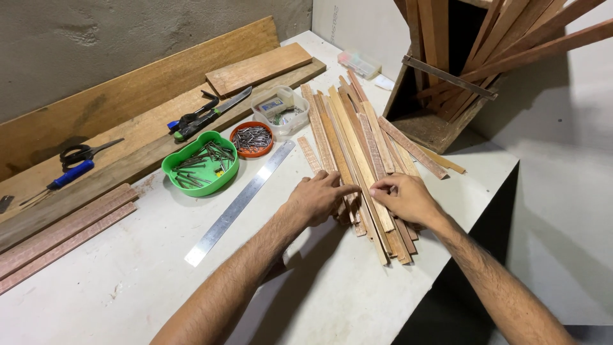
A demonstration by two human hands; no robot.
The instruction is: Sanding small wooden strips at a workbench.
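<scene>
Both hands, left point(317, 198) and right point(403, 198), rest flat and unclenched on the wooden slats point(357, 137) piled unsorted near the bench's point(147, 268) right edge.

We are in a small woodworking workshop. On the white worktable point(128, 281) we see a heap of thin wooden slats point(357, 147), a long steel ruler point(239, 203), a green plastic tray of nails point(200, 163) and a round orange dish of nails point(251, 139). Rough brown planks point(128, 102) lean along the bare concrete wall point(96, 38), with black-handled scissors point(86, 152) and a blue-handled screwdriver point(60, 180) lying on them.
</scene>
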